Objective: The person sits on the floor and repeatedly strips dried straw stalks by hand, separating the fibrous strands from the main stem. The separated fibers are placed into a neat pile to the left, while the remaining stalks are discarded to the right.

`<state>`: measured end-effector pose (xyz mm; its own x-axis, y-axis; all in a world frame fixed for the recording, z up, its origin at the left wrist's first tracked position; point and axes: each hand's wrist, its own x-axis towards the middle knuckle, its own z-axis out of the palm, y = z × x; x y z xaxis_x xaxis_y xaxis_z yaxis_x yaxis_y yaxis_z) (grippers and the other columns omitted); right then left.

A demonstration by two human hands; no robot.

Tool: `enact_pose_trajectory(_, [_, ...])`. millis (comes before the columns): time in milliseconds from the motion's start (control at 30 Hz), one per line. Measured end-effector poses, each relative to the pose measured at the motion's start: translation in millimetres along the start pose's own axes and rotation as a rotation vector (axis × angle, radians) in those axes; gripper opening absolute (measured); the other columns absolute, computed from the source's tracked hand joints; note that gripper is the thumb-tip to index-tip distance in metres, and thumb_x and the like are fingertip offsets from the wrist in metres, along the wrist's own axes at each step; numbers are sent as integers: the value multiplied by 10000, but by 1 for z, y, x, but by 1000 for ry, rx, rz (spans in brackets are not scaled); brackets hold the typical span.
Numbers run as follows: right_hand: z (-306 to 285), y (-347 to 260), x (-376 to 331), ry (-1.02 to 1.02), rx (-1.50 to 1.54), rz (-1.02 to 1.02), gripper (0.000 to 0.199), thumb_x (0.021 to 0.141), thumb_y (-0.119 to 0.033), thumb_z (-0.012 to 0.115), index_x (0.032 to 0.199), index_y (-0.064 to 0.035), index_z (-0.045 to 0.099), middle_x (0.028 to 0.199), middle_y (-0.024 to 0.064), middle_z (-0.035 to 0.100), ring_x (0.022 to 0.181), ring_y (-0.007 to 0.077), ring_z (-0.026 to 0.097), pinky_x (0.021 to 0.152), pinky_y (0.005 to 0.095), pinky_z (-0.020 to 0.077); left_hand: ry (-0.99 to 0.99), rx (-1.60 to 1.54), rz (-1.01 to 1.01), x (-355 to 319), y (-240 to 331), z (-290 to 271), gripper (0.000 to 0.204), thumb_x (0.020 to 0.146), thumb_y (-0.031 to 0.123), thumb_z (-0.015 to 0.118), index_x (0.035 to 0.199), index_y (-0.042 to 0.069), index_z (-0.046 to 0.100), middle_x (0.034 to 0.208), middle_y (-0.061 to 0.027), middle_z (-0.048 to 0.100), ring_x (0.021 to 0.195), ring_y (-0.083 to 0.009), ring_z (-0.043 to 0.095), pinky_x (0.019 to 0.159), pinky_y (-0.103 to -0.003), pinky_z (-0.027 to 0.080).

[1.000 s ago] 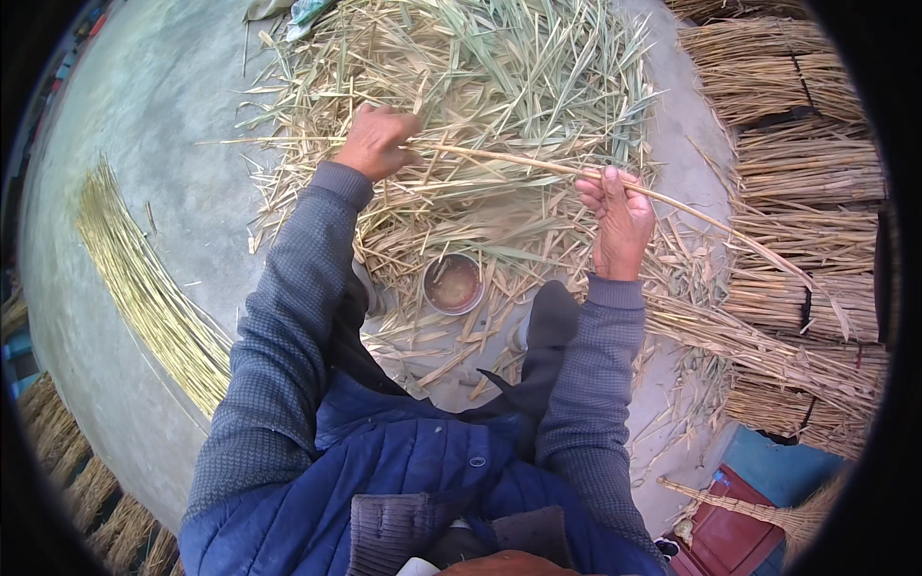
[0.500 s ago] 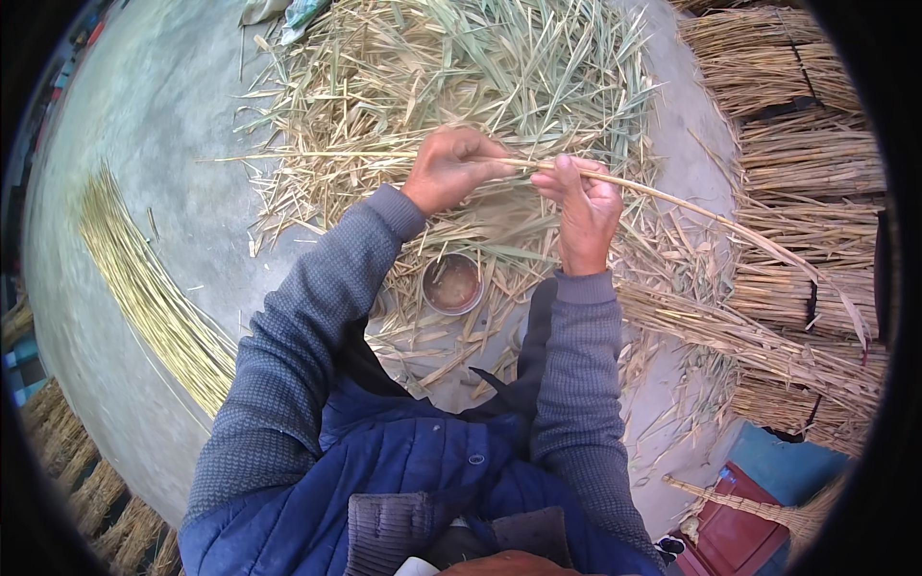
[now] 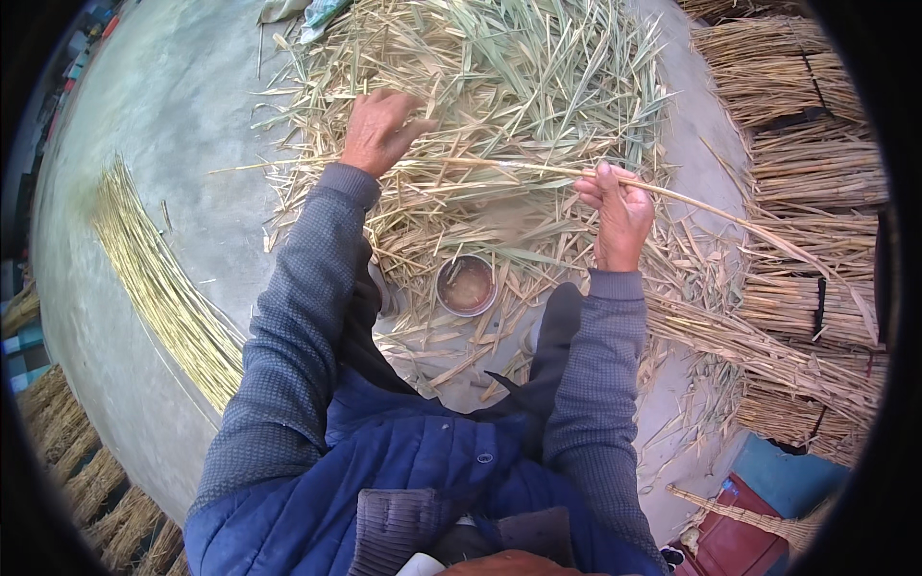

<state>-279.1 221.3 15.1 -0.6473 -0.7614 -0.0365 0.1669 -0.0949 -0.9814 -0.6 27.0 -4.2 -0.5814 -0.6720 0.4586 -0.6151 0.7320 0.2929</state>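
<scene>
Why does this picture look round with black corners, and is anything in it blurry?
Head view: a fisheye lens bends straight edges near the dark rim, as with the tied bundles. Daylight is soft and even, with no glare. The left hand, right hand and held stalk look sharp.

We are in an outdoor yard used for hand work with reeds or straw. We sit on a bare concrete floor (image 3: 173, 106) amid a heap of stripped leaves and husks (image 3: 480, 86). Tied bundles of dry stalks (image 3: 816, 182) are stacked along one side, and a row of cleaned yellow stems (image 3: 163, 288) lies laid out on the other.
</scene>
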Motion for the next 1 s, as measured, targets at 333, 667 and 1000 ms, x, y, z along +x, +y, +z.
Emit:
enact_pose_trajectory(333, [9,-3,3,64,-33,25,309,943,-225,722,1052,49,628,863,142,711,721,173,718,607,234,566,-365,-772,-166,-5,44,41,253,816,256,827,955,61,748,869,-68,733,818,-182,667,728,-308,527])
enact_pose_trajectory(667, [-6,-8,1,64,-42,9,286,943,-213,723,1053,35,633,873,125,711,719,161,712,635,221,572,41,-1209,-620,13,3,15,184,937,183,728,974,32,628,896,-77,743,824,-104,686,759,-219,516])
enact_pose_trajectory(1000, [25,10,-8,-92,56,67,310,967,-235,695,1092,34,603,900,123,704,781,177,721,665,238,571,-137,-325,314,9,74,28,271,861,337,747,982,97,711,842,-59,663,867,-238,618,788,-379,437])
